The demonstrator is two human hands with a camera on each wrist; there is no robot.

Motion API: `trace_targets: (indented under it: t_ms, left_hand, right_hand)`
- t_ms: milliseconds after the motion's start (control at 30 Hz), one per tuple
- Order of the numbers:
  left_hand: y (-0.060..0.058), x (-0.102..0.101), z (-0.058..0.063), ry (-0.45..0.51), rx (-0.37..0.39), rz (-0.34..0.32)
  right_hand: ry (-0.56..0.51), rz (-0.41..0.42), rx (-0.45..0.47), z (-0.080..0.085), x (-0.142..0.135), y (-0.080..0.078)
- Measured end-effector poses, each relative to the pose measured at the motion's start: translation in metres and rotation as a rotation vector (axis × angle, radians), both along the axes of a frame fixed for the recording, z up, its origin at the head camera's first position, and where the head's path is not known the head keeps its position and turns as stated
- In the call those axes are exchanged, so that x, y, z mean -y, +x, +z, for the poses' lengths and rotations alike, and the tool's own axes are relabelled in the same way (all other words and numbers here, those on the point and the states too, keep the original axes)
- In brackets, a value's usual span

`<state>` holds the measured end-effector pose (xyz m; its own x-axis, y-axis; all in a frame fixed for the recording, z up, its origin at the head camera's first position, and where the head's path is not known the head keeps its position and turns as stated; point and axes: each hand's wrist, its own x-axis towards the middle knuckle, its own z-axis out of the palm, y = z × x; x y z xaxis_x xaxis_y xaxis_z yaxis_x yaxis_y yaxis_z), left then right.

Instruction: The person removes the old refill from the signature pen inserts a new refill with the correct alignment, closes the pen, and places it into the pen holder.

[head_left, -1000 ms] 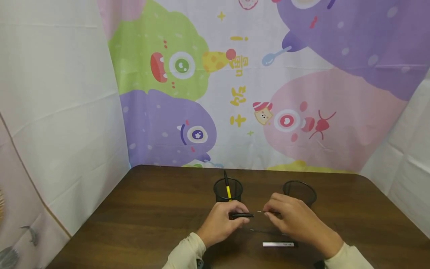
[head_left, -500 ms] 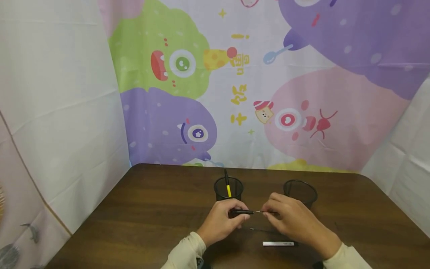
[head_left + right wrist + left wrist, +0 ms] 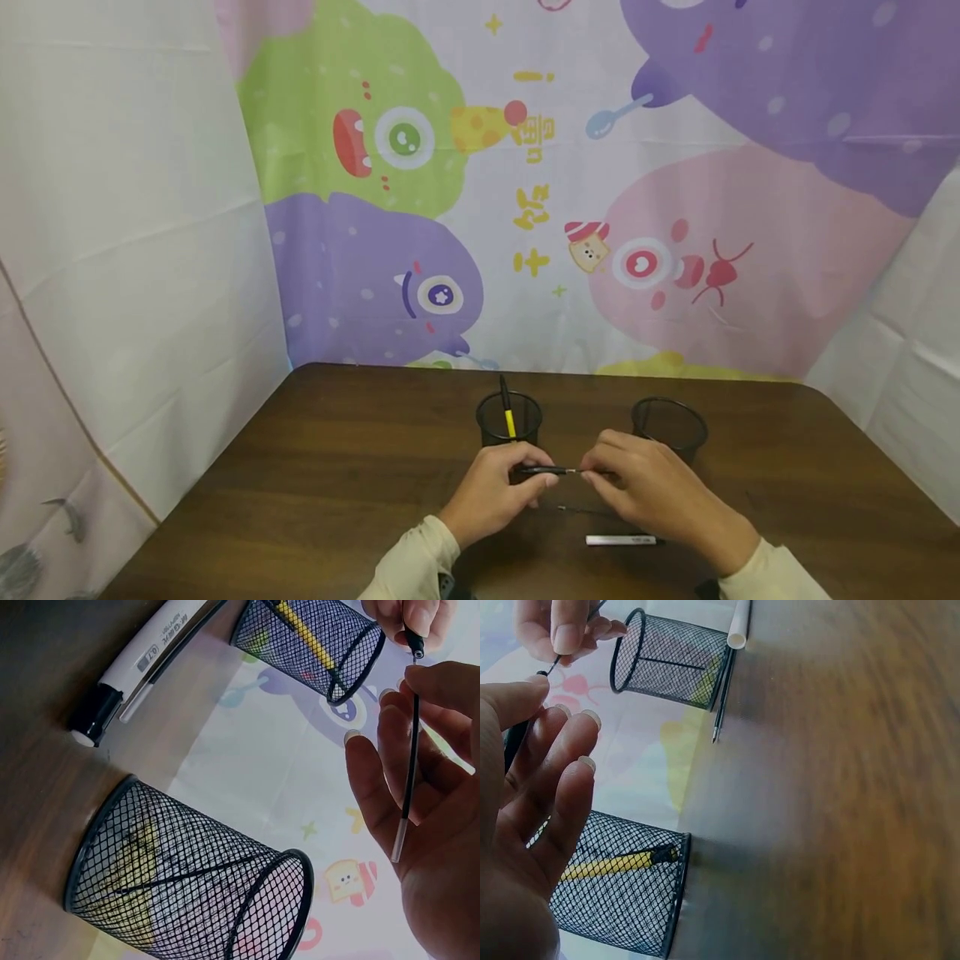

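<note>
A: What does the left hand (image 3: 491, 492) have?

B: A black pen barrel (image 3: 542, 470), pinched between thumb and fingers, lying crosswise with one end pointing toward the other hand.

A: And the right hand (image 3: 645, 479)?

B: It pinches a slim ink refill (image 3: 411, 776) close to the metal tip. The dark shaft runs back across the palm, and the pale tail sticks out near the base of the hand. The remaining fingers are loosely bent.

A: Do the two pieces meet?

B: They line up end to end, tip against the barrel's mouth or just inside it; the views cannot settle which. Both are held above the wooden table (image 3: 337, 467).

A: What lies around them?

B: Below the right hand, a white tube (image 3: 154, 656) with a black end, printed 0.7, and a second refill (image 3: 720, 712) just beside it. Beyond the left hand stands a left mesh cup (image 3: 622, 922) holding a yellow-and-black pen (image 3: 509, 423); beyond the right, a right mesh cup (image 3: 187, 892).
</note>
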<state>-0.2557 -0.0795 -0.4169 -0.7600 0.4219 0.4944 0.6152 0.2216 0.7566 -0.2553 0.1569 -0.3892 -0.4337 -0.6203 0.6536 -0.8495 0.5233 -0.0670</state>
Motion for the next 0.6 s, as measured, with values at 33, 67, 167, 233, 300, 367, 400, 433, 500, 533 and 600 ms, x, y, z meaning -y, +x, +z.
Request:
trace_targets:
  t_ms: [33,67,167,233,300,367,400,433,500,533,600]
  left_hand:
    - [0.003,0.000,0.004,0.000,-0.002,0.000]
    - [0.006,0.000,0.008,0.004,-0.008,-0.004]
    - [0.006,0.000,0.008,0.003,-0.017,-0.009]
    - [0.002,0.000,0.003,-0.011,-0.014,-0.004]
    - [-0.004,0.000,-0.004,-0.029,-0.009,0.001]
    - [-0.008,0.001,-0.011,-0.036,-0.007,0.000]
    - [-0.009,0.001,-0.012,-0.037,-0.005,-0.003]
    - [-0.009,0.001,-0.013,-0.037,-0.007,-0.005]
    - [-0.009,0.001,-0.014,-0.033,-0.011,-0.013]
    - [-0.010,0.001,-0.014,-0.028,-0.014,-0.020]
    - [-0.009,0.002,-0.015,-0.019,-0.026,-0.034]
  right_hand:
    - [-0.001,0.002,-0.002,0.000,0.000,0.000]
    - [-0.003,0.004,-0.004,0.000,0.000,0.000]
    - [-0.004,0.008,0.001,0.000,0.001,0.000]
    - [-0.003,0.014,0.012,0.000,0.002,0.001]
    - [0.000,0.016,0.024,0.000,0.002,0.002]
    - [0.002,0.017,0.023,0.000,0.003,0.002]
    - [0.001,0.019,0.020,0.000,0.003,0.003]
    - [0.000,0.021,0.013,0.000,0.003,0.002]
    - [-0.004,0.029,0.000,-0.001,0.004,0.002]
    - [-0.007,0.035,-0.003,-0.002,0.004,0.002]
    - [-0.012,0.051,-0.005,-0.003,0.004,0.002]
